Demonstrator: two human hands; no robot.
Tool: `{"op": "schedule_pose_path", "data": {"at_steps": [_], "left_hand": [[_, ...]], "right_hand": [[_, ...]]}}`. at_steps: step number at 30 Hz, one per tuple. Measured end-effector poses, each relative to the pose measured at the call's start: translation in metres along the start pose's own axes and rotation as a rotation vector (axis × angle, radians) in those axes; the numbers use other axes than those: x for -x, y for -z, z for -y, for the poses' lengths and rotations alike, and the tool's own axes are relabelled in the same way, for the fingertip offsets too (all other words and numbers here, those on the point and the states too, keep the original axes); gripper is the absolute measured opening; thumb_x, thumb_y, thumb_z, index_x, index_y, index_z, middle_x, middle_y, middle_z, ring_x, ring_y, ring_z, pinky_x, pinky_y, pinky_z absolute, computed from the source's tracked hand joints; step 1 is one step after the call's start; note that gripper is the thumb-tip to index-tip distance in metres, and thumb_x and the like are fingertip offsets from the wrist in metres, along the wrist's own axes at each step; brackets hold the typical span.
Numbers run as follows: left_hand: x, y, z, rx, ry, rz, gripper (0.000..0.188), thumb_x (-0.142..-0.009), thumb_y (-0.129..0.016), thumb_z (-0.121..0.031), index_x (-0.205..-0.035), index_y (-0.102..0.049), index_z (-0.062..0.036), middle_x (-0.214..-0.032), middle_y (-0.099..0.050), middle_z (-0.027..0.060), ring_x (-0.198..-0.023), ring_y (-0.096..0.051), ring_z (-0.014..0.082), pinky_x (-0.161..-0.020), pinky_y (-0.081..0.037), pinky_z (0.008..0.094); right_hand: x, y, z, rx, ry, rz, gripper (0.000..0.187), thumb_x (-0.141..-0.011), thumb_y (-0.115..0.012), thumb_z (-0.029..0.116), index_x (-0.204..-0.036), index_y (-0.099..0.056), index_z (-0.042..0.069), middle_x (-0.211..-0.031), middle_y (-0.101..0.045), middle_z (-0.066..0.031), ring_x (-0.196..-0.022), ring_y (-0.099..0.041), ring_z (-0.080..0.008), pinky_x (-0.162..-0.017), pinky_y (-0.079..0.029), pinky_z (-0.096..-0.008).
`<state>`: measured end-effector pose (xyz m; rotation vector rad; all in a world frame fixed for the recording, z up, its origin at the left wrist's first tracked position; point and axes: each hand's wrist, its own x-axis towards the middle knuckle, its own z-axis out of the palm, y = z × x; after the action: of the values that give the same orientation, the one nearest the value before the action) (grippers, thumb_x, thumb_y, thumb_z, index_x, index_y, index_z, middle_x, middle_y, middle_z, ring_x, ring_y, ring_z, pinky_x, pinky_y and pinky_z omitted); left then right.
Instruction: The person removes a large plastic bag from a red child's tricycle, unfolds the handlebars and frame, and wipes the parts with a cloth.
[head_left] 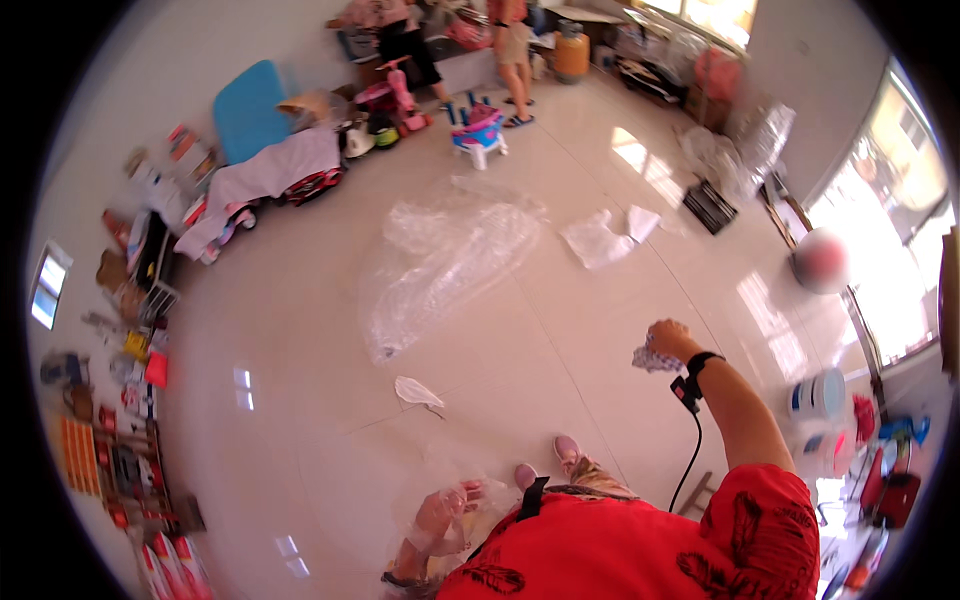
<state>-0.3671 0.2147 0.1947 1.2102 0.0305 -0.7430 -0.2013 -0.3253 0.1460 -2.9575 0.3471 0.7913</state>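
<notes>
My right hand point(672, 337) is held out over the floor at the right, its fingers closed round a crumpled grey-and-white piece point(655, 361) that looks like patterned cloth or paper. Low and close to my body, my left hand point(447, 508) is closed on thin see-through plastic film point(475, 530), which also drapes over the wrist. A white flat scrap point(416, 392) with a thin dark end lies on the floor ahead of the left hand. Beyond it spreads a large see-through plastic sheet point(430, 255), and to its right are white sheets point(600, 238).
Far ahead stand two people near a small blue-and-pink stool point(480, 132) and an orange gas cylinder point(571, 52). A black crate point(709, 207), a ball point(820, 262) and a white bucket point(818, 394) line the right side. Covered goods point(262, 170) run along the left wall.
</notes>
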Motion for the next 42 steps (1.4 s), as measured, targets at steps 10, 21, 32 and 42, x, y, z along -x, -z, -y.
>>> {"op": "schedule_pose_path", "data": {"at_steps": [10,21,32,42], "left_hand": [[-0.100,-0.022,-0.031,-0.153,0.333,0.283,0.042,-0.094,-0.054,-0.025,-0.126,-0.050,0.0011,-0.129,-0.052,0.0139,-0.116,-0.053,0.0247,-0.098,-0.043,0.0398],[-0.240,-0.130,-0.042,-0.342,0.349,0.414,0.035,-0.094,-0.051,-0.020,-0.125,-0.051,-0.0038,-0.117,-0.055,0.0052,-0.103,-0.056,0.0148,-0.090,-0.047,0.0302],[-0.312,-0.243,-0.039,-0.035,0.378,0.943,0.041,-0.090,-0.054,-0.007,-0.130,-0.044,-0.0078,-0.128,-0.048,0.0078,-0.117,-0.048,0.0183,-0.096,-0.045,0.0352],[-0.263,-0.315,-0.060,-0.980,-0.536,1.755,0.031,-0.081,-0.062,-0.010,-0.112,-0.060,-0.0121,-0.118,-0.058,0.0139,-0.102,-0.058,0.0320,-0.088,-0.045,0.0436]], "right_hand": [[0.237,-0.281,-0.128,-0.253,-0.358,0.376,0.025,-0.074,-0.057,0.015,-0.094,-0.071,0.011,-0.100,-0.068,-0.0158,-0.097,-0.065,-0.0331,-0.079,-0.053,-0.0415],[0.282,-0.338,-0.117,-0.818,-0.589,0.119,0.034,-0.072,-0.059,0.020,-0.104,-0.067,0.012,-0.096,-0.066,-0.0204,-0.093,-0.062,-0.0393,-0.084,-0.050,-0.0448],[0.306,-0.261,-0.068,-1.212,-0.801,-0.614,0.035,-0.075,-0.061,0.010,-0.110,-0.064,0.007,-0.093,-0.065,-0.0179,-0.086,-0.065,-0.0262,-0.071,-0.051,-0.0349],[0.241,-0.164,0.046,-0.859,-0.427,-0.589,0.028,-0.078,-0.056,0.005,-0.103,-0.067,0.010,-0.100,-0.065,-0.0158,-0.086,-0.064,-0.0334,-0.072,-0.052,-0.0397]]}}
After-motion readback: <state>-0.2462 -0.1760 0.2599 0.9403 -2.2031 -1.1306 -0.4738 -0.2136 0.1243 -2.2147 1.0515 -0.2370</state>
